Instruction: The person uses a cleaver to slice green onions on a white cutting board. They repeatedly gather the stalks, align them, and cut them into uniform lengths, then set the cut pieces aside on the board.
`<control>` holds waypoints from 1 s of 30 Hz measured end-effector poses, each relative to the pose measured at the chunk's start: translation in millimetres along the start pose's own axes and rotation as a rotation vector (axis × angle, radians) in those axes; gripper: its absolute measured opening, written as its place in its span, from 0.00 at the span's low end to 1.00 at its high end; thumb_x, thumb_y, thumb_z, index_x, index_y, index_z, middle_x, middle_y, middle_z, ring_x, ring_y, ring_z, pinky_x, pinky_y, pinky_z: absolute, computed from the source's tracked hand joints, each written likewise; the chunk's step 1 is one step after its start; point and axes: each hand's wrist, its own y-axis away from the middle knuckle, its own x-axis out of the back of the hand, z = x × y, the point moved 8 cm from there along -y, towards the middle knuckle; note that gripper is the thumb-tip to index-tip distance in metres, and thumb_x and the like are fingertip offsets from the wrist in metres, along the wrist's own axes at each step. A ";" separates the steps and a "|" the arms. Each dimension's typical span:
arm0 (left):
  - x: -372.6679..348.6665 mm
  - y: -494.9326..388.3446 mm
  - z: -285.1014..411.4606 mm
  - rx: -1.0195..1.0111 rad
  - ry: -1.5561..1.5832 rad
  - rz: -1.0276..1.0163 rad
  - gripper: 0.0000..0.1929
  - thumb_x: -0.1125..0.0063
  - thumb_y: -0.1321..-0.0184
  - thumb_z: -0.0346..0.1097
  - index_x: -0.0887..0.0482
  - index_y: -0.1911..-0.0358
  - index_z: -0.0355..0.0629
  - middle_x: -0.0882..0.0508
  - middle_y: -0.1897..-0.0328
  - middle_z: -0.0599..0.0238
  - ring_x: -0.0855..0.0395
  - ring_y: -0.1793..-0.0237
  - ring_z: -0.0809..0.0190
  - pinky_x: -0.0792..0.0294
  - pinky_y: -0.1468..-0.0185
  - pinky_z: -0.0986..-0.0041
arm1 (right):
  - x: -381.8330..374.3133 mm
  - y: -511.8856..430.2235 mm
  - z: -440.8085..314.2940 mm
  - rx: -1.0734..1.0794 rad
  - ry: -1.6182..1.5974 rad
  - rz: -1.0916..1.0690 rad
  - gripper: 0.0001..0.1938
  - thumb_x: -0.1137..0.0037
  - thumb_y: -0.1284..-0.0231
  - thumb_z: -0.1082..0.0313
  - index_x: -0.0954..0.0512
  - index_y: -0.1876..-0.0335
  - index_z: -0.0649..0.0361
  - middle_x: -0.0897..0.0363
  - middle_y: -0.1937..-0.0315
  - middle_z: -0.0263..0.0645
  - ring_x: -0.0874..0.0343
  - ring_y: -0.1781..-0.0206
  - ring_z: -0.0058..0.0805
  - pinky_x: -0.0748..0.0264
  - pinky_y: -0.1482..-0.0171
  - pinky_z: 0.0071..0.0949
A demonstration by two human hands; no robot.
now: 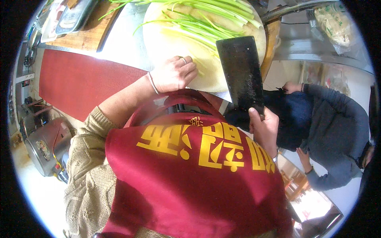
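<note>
My right hand [265,126] is closed around the handle of a dark cleaver [241,70]. The broad blade points away from me and overlaps the right side of a round cutting board [166,50]. Long green onions [190,25] lie across the far part of that board, some passing behind the blade. At the near left edge of the board rests my left hand [177,73], its fingers curled, with a ring and a wristband on it. A few pale green pieces [198,66] lie just beyond its fingers. Whether anything is inside that hand cannot be seen.
A wooden board [86,35] with a dark tray [73,20] stands at the far left. A red panel [86,80] is below it. At right, a person in dark clothes [336,119] is close by. A plastic bag [335,25] lies at the far right, and a metal cylinder [49,145] at lower left.
</note>
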 end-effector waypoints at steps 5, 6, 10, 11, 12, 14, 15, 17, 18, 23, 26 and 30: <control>4.9 14.0 14.3 0.045 0.010 0.130 0.23 0.44 0.56 0.37 0.14 0.55 0.35 0.16 0.48 0.55 0.19 0.43 0.51 0.24 0.49 0.63 | -7.2 -3.4 -15.0 0.090 0.139 -0.046 0.14 0.39 0.29 0.62 0.19 0.63 0.67 0.23 0.82 0.35 0.29 0.78 0.17 0.31 0.73 0.27; 4.7 16.0 16.8 0.068 0.020 0.144 0.25 0.44 0.58 0.36 0.14 0.54 0.32 0.17 0.46 0.53 0.20 0.41 0.49 0.23 0.47 0.62 | -8.9 -4.2 -14.8 0.056 0.170 -0.049 0.14 0.39 0.29 0.61 0.18 0.62 0.67 0.23 0.82 0.36 0.28 0.78 0.17 0.30 0.72 0.28; -2.5 23.3 23.1 0.148 0.031 0.078 0.28 0.44 0.58 0.37 0.14 0.51 0.29 0.18 0.44 0.50 0.20 0.41 0.47 0.23 0.41 0.60 | -13.1 -6.8 -38.9 0.204 0.320 -0.116 0.14 0.39 0.29 0.61 0.21 0.64 0.67 0.21 0.79 0.43 0.22 0.77 0.29 0.27 0.71 0.33; -4.2 24.4 25.0 0.146 0.022 0.063 0.28 0.44 0.58 0.37 0.14 0.50 0.28 0.18 0.43 0.49 0.20 0.41 0.46 0.24 0.39 0.60 | -14.3 -9.3 -45.6 0.251 0.384 -0.130 0.15 0.40 0.30 0.61 0.22 0.65 0.67 0.21 0.79 0.45 0.21 0.77 0.34 0.26 0.70 0.34; -6.0 25.1 26.0 0.144 0.012 0.048 0.29 0.44 0.58 0.37 0.14 0.49 0.28 0.18 0.42 0.48 0.20 0.40 0.46 0.24 0.37 0.61 | -16.0 -13.1 -50.3 0.274 0.457 -0.144 0.15 0.40 0.30 0.61 0.23 0.66 0.67 0.20 0.79 0.46 0.19 0.77 0.38 0.26 0.70 0.35; -7.3 27.0 30.2 0.135 -0.046 0.033 0.29 0.45 0.57 0.36 0.14 0.48 0.28 0.19 0.40 0.47 0.20 0.39 0.45 0.25 0.34 0.61 | -19.0 -16.3 -59.1 0.313 0.470 -0.188 0.15 0.40 0.30 0.60 0.24 0.68 0.66 0.20 0.78 0.49 0.18 0.74 0.47 0.25 0.69 0.38; -7.6 27.5 32.4 0.129 -0.073 0.031 0.29 0.45 0.56 0.36 0.15 0.48 0.27 0.19 0.39 0.47 0.21 0.38 0.45 0.26 0.33 0.62 | -20.0 -18.4 -62.4 0.320 0.483 -0.209 0.16 0.40 0.30 0.60 0.24 0.68 0.66 0.20 0.77 0.51 0.18 0.73 0.52 0.24 0.69 0.40; -8.0 29.9 33.7 0.163 -0.082 0.026 0.29 0.45 0.55 0.35 0.15 0.47 0.27 0.19 0.38 0.46 0.21 0.37 0.44 0.26 0.32 0.62 | -23.5 -22.0 -69.4 0.363 0.542 -0.232 0.15 0.40 0.30 0.59 0.23 0.68 0.65 0.20 0.76 0.53 0.18 0.71 0.54 0.24 0.67 0.43; -7.5 31.0 34.3 0.181 -0.082 0.035 0.29 0.46 0.55 0.35 0.15 0.46 0.27 0.20 0.37 0.46 0.21 0.36 0.44 0.26 0.32 0.62 | -25.5 -22.9 -72.0 0.383 0.571 -0.245 0.15 0.40 0.31 0.59 0.23 0.67 0.65 0.20 0.76 0.54 0.18 0.71 0.56 0.24 0.67 0.45; -9.0 32.2 35.0 0.230 -0.063 0.022 0.28 0.45 0.53 0.34 0.15 0.46 0.28 0.20 0.37 0.46 0.22 0.35 0.45 0.26 0.33 0.62 | -32.4 -30.5 -78.6 0.430 0.631 -0.273 0.15 0.40 0.31 0.59 0.24 0.67 0.64 0.19 0.73 0.55 0.18 0.68 0.58 0.24 0.65 0.49; -6.4 30.7 34.6 0.257 -0.031 0.028 0.27 0.45 0.52 0.34 0.15 0.46 0.28 0.20 0.38 0.47 0.22 0.35 0.45 0.25 0.34 0.60 | -33.3 -31.6 -80.4 0.446 0.641 -0.257 0.15 0.41 0.31 0.59 0.24 0.68 0.64 0.19 0.72 0.55 0.18 0.67 0.59 0.24 0.64 0.50; -2.5 29.0 33.1 0.281 -0.019 0.050 0.26 0.44 0.51 0.34 0.15 0.46 0.30 0.20 0.38 0.48 0.22 0.35 0.45 0.23 0.37 0.59 | -37.5 -32.5 -82.0 0.463 0.624 -0.252 0.15 0.42 0.30 0.59 0.24 0.68 0.64 0.19 0.72 0.55 0.18 0.67 0.59 0.23 0.63 0.50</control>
